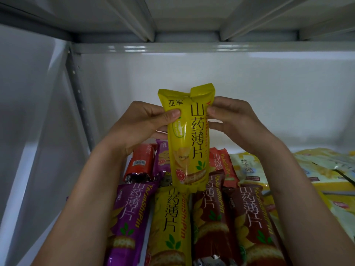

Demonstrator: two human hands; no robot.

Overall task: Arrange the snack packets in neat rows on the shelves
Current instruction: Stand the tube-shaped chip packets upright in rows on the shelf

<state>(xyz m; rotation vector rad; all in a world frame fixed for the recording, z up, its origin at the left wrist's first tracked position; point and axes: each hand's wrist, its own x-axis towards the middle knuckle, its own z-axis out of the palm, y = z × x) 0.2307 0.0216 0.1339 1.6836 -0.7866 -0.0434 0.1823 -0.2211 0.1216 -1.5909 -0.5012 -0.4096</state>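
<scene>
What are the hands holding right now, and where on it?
A yellow snack packet, upright; left hand and right hand pinch its upper side edges.

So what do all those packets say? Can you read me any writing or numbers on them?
"亚军", "山药薄片": tall yellow foil packet pinched by left hand and right hand.
"山药薄片", "YaJunShiPin": purple packet, lying yellow packet, brown packet.
"脆": pale cream packet; other characters unclear.
Barcode on red packet: digits too small.
</scene>
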